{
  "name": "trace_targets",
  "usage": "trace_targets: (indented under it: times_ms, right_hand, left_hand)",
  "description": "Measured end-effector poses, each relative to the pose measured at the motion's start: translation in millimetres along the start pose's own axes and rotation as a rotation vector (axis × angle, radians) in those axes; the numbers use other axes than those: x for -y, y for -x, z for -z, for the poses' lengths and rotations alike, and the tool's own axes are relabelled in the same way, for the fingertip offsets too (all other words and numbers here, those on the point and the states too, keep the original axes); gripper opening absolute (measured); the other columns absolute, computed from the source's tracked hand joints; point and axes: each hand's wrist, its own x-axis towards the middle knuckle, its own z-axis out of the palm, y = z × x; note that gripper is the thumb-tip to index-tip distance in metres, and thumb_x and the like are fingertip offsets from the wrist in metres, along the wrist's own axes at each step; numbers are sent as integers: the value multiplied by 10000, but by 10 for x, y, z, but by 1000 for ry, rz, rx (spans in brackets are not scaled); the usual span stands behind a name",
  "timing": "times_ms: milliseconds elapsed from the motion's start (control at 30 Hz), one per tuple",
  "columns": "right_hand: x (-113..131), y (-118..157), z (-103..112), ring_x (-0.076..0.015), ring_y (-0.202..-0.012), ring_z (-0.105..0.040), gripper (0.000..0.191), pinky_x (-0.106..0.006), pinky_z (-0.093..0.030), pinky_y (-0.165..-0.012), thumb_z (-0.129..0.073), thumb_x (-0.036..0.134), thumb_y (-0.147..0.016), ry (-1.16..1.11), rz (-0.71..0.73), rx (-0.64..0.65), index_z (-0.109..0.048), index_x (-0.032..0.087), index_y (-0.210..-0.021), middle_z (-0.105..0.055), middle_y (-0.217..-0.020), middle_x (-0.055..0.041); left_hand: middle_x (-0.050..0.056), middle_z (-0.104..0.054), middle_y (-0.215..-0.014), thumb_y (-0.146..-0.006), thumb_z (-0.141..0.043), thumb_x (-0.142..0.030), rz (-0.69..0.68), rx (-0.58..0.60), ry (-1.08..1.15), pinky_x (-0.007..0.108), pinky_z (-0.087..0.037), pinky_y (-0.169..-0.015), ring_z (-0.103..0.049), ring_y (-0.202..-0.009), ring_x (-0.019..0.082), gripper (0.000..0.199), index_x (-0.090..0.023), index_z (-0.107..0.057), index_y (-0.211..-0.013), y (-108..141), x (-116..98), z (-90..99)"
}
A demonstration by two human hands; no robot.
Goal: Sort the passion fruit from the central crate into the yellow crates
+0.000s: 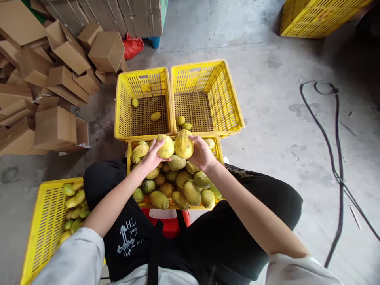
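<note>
My left hand (pixel 154 156) is closed round a yellow papaya (pixel 166 147). Close beside it, my right hand (pixel 202 152) grips another yellow papaya (pixel 184 145), slightly ridged. Both fruits are held over the full yellow crate (pixel 219 149) between my knees, which is heaped with green and yellow papayas (pixel 192 193). Beyond my hands stand two more yellow crates, a left one (pixel 171 95) with two fruits on its floor and a right one (pixel 230 97) with two fruits in its near left corner.
Another yellow crate (pixel 38 221) of papayas stands by my left leg. Cardboard boxes (pixel 56 128) are piled at the left, with a red bag (pixel 132 46) behind them. A black cable (pixel 341 158) lies on the floor at right. One yellow crate (pixel 314 18) is at the far right.
</note>
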Motion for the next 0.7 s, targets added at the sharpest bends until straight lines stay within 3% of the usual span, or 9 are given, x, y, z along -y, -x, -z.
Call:
trace_targets:
  times_ms: [267,433,700]
  right_hand:
    - [-68,-24,30,-230,-990,-637,156,-341,-523,-853,-628,366,-776,15,40,-18,-629,230,-853,-706,-830,-27]
    - [-71,-21,38,-229,-988,-644,182,-369,-517,-899,-696,369,-738,81,69,-79,-618,246,-848,-709,-857,-12]
    - [-54,-28,27,-228,-985,-653,208,-388,-524,-910,-711,361,-715,110,86,-158,-586,244,-833,-712,-852,-15]
  left_hand:
    - [30,-627,-835,-713,-700,-346,34,4,-98,238,-527,-461,-626,-648,150,329,-183,-548,-955,-2,24,-25]
    - [43,-643,-921,-714,-692,-336,58,26,-136,284,-548,-491,-653,-728,193,346,-212,-531,-994,15,18,-33]
    - [70,-662,-990,-759,-478,-277,118,5,59,455,-565,-746,-639,-979,268,203,-176,-531,-927,14,-44,-31]
